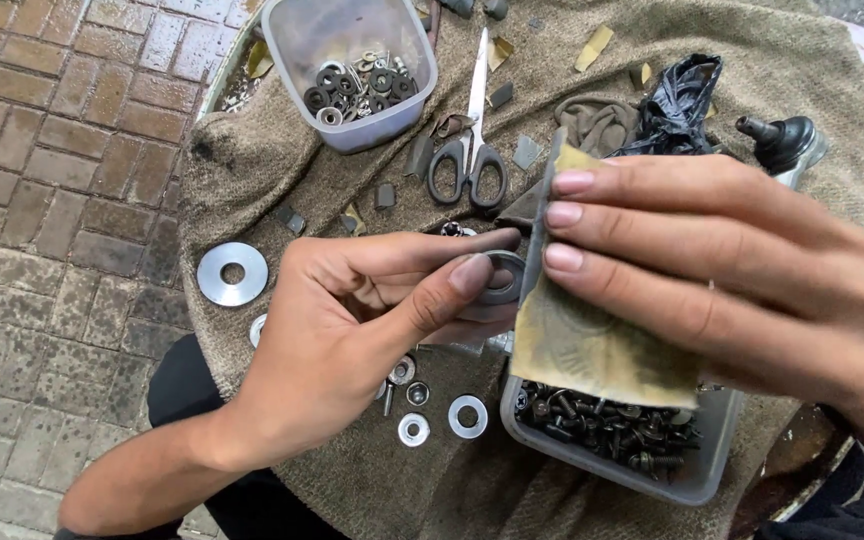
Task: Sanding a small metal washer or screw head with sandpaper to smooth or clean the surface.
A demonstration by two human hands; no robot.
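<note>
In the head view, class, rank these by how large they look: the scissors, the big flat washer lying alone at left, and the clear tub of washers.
1. Clear tub of washers, largest.
2. Scissors, long but narrow.
3. Big flat washer, smallest.
All three lie on the cloth, so nearness hardly skews this.

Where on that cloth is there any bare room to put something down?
Bare cloth lies between the tub of washers and the big washer, and again along the near edge below the small washers. Around the scissors scraps crowd it; both hands cover the middle.
</note>
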